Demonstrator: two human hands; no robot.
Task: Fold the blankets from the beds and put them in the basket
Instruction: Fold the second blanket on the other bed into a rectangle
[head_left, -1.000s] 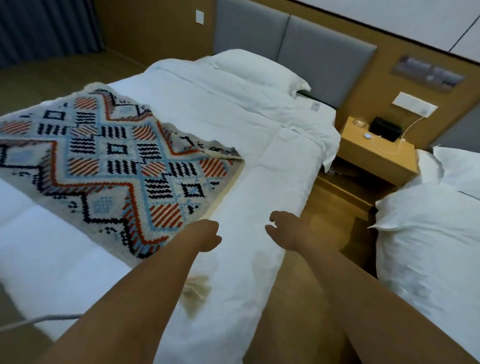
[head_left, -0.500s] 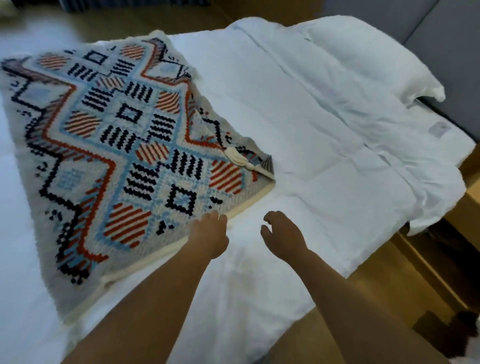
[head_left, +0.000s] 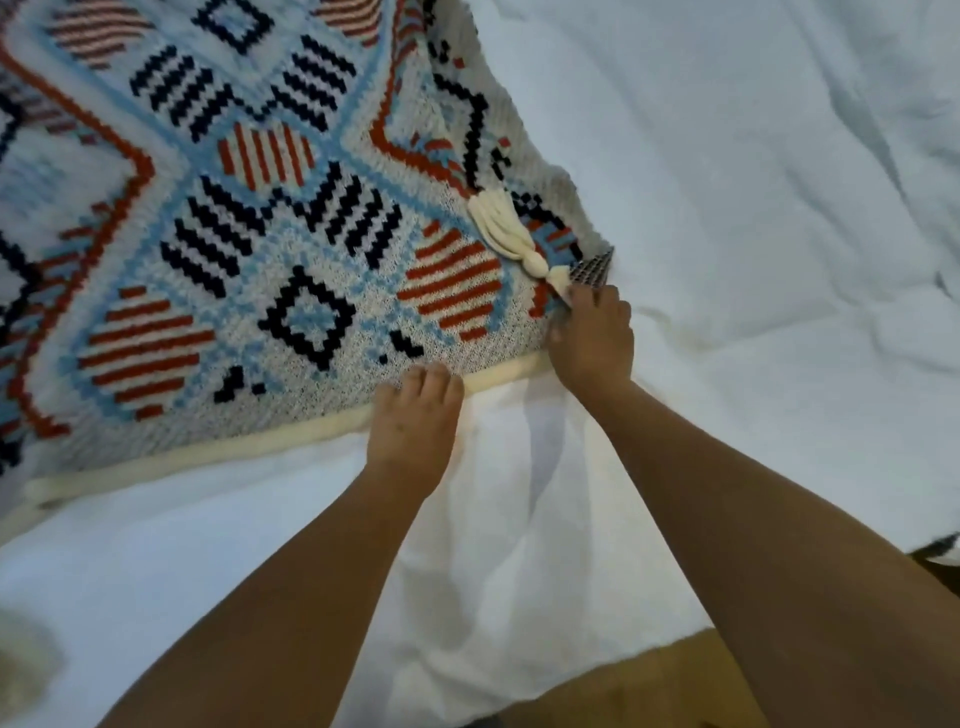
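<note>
A knitted blanket (head_left: 249, 249) with red, black and light-blue geometric patterns and a cream border lies spread on the white bed (head_left: 753, 218). A cream tassel (head_left: 511, 236) lies on its near right corner. My left hand (head_left: 415, 421) rests on the cream border along the near edge, fingers curled over it. My right hand (head_left: 592, 338) is at the blanket's right corner just below the tassel, fingers curled onto the corner edge. No basket is in view.
The white duvet covers the bed and hangs over its near side (head_left: 519, 571). A strip of wooden floor (head_left: 649, 686) shows at the bottom right beside the bed.
Both hands have reached forward from above the duvet to the blanket's near edge. The view has moved closer to the bed and tilted down.
</note>
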